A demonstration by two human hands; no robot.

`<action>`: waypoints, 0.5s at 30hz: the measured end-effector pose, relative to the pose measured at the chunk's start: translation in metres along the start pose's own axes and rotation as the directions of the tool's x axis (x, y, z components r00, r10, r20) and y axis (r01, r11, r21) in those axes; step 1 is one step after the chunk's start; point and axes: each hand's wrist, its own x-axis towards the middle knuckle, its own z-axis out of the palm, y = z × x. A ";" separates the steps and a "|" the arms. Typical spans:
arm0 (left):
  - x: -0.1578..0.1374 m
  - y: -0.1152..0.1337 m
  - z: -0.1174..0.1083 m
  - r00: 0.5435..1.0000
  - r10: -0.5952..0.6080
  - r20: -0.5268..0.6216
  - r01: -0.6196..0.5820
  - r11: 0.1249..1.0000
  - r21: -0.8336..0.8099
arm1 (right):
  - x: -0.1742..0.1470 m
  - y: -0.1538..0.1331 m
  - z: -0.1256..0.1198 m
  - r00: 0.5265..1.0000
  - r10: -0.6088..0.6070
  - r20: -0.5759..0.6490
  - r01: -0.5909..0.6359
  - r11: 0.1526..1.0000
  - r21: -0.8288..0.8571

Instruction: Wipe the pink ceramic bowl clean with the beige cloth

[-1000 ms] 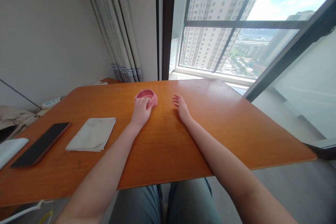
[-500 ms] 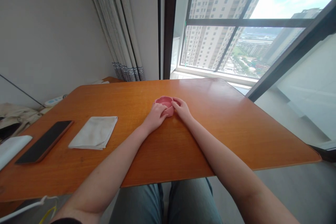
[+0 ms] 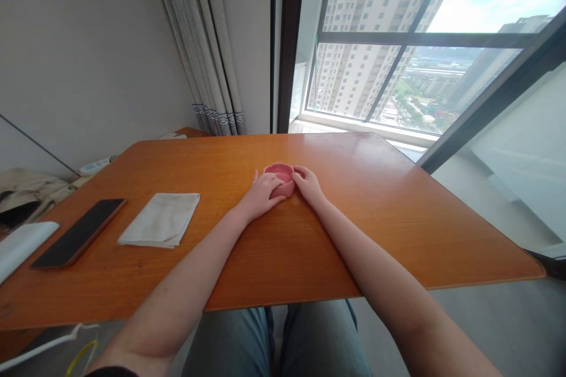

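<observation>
A small pink bowl with a wavy rim sits on the wooden table, straight ahead of me. From the left, my left hand grips its near-left rim, thumb along the outside and fingertips reaching over the edge; one finger sticks up away from the bowl. On the opposite side my right hand has its fingers closed on the right rim. My hands cover parts of the bowl's sides. I cannot make out anything inside it.
A folded white cloth lies to the left, beside a dark phone-like slab. Farther left is a white object. A white power strip and crumpled fabric are past the table's left edge. A window stands behind.
My left hand has shifted slightly on the bowl, and one of its fingers is now lifted. The right hand keeps its hold. The whole view has tilted a little.
</observation>
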 end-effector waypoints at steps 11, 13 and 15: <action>-0.140 -0.095 -0.116 0.539 -0.711 -0.451 0.839 0.406 0.362 | -0.005 -0.009 0.004 0.999 0.010 -0.036 -0.012 0.998 -0.059; -0.167 -0.111 -0.116 0.465 -0.793 -0.395 0.870 0.324 0.372 | -0.006 -0.009 0.005 0.999 0.002 -0.044 -0.006 0.997 -0.082; -0.185 -0.123 -0.113 0.449 -0.820 -0.354 0.876 0.326 0.355 | -0.006 -0.009 0.004 0.999 -0.018 -0.052 0.013 0.995 -0.098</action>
